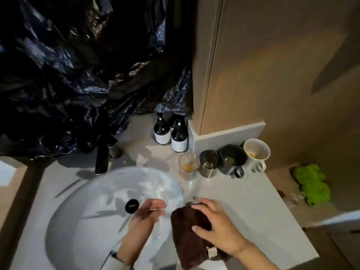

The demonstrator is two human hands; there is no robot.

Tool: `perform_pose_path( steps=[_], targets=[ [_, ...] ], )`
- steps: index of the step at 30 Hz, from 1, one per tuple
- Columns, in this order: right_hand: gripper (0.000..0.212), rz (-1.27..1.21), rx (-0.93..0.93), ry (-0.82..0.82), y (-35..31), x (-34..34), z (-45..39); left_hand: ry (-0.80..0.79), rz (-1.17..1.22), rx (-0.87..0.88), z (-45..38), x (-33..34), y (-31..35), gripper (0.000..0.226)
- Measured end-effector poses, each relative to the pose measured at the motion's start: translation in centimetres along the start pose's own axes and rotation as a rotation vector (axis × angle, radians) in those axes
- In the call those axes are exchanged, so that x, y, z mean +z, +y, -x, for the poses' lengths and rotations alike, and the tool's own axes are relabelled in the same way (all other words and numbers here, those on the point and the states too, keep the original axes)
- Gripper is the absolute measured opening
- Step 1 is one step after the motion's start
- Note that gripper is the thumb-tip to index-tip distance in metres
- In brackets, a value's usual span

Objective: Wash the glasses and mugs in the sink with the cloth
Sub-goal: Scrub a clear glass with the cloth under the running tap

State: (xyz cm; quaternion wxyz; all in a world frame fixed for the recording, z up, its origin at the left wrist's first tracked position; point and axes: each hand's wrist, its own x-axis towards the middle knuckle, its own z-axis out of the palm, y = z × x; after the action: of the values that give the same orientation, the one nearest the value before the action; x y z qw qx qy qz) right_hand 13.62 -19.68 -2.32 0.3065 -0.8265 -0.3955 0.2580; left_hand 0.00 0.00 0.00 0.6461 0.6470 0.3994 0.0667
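A brown cloth (pixel 191 236) is gripped by the right hand (pixel 216 228) at the sink's (pixel 64 221) right rim. A clear glass (pixel 155 213), hard to make out, is clasped by the left hand (pixel 146 215) over the basin, near the black drain plug (pixel 132 205). Farther right, a stained glass (pixel 188 164), two dark mugs (pixel 208 163) (pixel 231 158) and a white mug (pixel 256 152) are lined up on the counter (pixel 243 207). Behind them, two bottles (pixel 162 131) (pixel 179 137) are set below black plastic sheeting (pixel 78 65). A green toy (pixel 311 185) is seen far right.

No words or numbers can be read anywhere: the white labels on the two dark bottles (pixel 162 131) (pixel 179 137) at the back of the tabletop (pixel 243 195) look blank, and the mark on the black drain plug (pixel 132 205) in the sink (pixel 78 221) is too blurred to make out.
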Motion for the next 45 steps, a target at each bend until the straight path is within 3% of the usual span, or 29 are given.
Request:
perform_pose_path(
  steps=[2, 5, 9, 12, 15, 18, 22, 26, 31, 39, 42, 45],
  targets=[
    [0.08, 0.218, -0.08, -0.161, 0.5, 1.8, -1.0, 0.019, 0.027, 0.037, -1.0, 1.0, 0.2, 0.021],
    [0.081, 0.512, -0.201, -0.143, 2.4, 4.2, -1.5, -0.017, -0.02, 0.087, -3.0, 2.2, 0.7, 0.021],
    [0.043, 0.392, -0.297, 0.047, 5.2, 4.2, -1.4, -0.025, -0.014, 0.112, -6.6, 3.7, 1.9, 0.028],
    [0.039, 0.285, -0.309, 0.214, 6.7, 3.7, -1.4, -0.032, -0.002, 0.1, -9.0, 5.3, 2.7, 0.04],
    [0.033, -0.033, -0.14, 0.206, 6.7, 2.1, -1.4, -0.077, -0.13, 0.139, -11.2, 7.0, 2.9, 0.068],
    [0.024, -0.575, 0.226, 0.132, 4.6, -1.1, -1.5, -0.142, -0.201, 0.175, -12.4, 8.5, 3.2, 0.093],
    [0.021, -1.23, 0.599, 0.135, 2.5, -5.7, -1.8, -0.075, -0.249, 0.287, -13.3, 9.2, 2.3, 0.083],
    [0.03, -1.503, 0.691, 0.064, 1.2, -8.3, -1.2, -0.039, -0.16, 0.277, -12.8, 9.2, 1.8, 0.081],
    [0.035, -1.3, 0.601, 0.059, -1.6, -7.5, -1.1, -0.027, -0.078, 0.291, -11.2, 5.9, 1.1, 0.078],
    [0.018, -0.978, 0.397, 0.308, -8.4, -1.5, -4.7, -0.018, -0.043, 0.273, -6.9, -4.5, -1.1, 0.073],
    [0.036, -0.838, 0.25, 0.284, -10.8, 0.6, -7.5, -0.021, -0.069, 0.264, -5.9, -8.4, -2.7, 0.067],
    [0.062, -0.526, 0.074, 0.296, -12.2, 2.0, -11.0, -0.003, -0.068, 0.229, -5.9, -11.6, -4.3, 0.072]
  ],
)
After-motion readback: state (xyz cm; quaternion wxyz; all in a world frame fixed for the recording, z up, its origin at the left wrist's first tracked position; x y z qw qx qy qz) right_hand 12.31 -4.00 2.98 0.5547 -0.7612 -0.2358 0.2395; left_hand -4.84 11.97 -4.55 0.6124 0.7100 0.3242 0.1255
